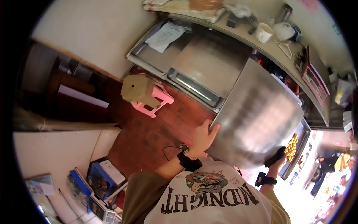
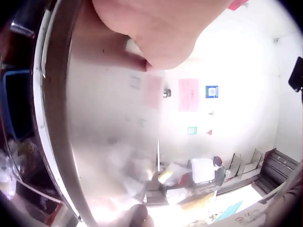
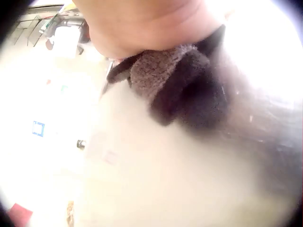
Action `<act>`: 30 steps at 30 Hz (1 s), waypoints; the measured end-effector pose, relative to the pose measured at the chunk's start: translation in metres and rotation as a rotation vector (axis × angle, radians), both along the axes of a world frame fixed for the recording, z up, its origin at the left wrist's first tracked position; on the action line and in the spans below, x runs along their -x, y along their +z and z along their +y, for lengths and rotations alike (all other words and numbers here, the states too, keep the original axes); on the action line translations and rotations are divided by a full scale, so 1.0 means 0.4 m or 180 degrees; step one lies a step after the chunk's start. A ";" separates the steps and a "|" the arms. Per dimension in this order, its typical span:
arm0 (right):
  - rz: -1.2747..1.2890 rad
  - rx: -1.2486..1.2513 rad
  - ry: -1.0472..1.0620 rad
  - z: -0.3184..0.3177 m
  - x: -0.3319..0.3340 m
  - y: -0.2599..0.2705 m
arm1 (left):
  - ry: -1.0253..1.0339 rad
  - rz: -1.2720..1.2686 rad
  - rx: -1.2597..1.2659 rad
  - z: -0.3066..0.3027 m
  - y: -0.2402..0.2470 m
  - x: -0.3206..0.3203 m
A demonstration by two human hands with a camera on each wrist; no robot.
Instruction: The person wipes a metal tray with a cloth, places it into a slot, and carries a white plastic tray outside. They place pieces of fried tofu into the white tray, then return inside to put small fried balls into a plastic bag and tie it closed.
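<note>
A large flat stainless steel sheet (image 1: 261, 115) is held tilted in front of the person's chest, in the head view. The left hand (image 1: 204, 137) grips its left edge, thumb on the upper face and the other fingers hidden underneath. Near the opposite corner the right hand (image 1: 275, 161) holds the sheet through a dark fuzzy cloth (image 3: 175, 85), which covers most of its fingers. In the left wrist view the left hand (image 2: 161, 28) overlaps the shiny sheet (image 2: 109, 127), which fills much of that view.
A steel counter (image 1: 205, 67) with a recessed tray carries a sheet of paper (image 1: 166, 36). Above it runs a shelf holding a mug (image 1: 264, 32) and a red scale (image 1: 315, 84). Yellow pieces (image 1: 292, 147) lie in a tray at right. Stools (image 1: 140, 91) stand left.
</note>
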State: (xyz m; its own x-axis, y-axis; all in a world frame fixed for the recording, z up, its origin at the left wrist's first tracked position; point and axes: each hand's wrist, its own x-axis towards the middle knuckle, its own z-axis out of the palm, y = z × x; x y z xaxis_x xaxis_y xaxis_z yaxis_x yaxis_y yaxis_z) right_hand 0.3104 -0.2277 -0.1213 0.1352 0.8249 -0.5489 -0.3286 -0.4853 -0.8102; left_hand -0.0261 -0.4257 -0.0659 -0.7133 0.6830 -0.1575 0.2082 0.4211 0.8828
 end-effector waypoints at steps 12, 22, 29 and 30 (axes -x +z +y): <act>0.1233 -0.0344 0.1462 -0.165 0.650 -0.083 | 0.1149 0.1105 -0.1191 -0.602 0.256 0.241; 0.1366 -0.0970 0.3602 -0.362 1.137 0.052 | 0.2280 0.1854 -0.1114 -0.753 0.269 0.492; 0.2460 0.1164 0.4941 -0.455 1.473 0.081 | 0.3572 0.2249 -0.1102 -0.992 0.206 0.556; 0.2913 0.1356 0.5385 -0.470 1.504 0.072 | 0.3785 0.2346 -0.0938 -1.034 0.205 0.528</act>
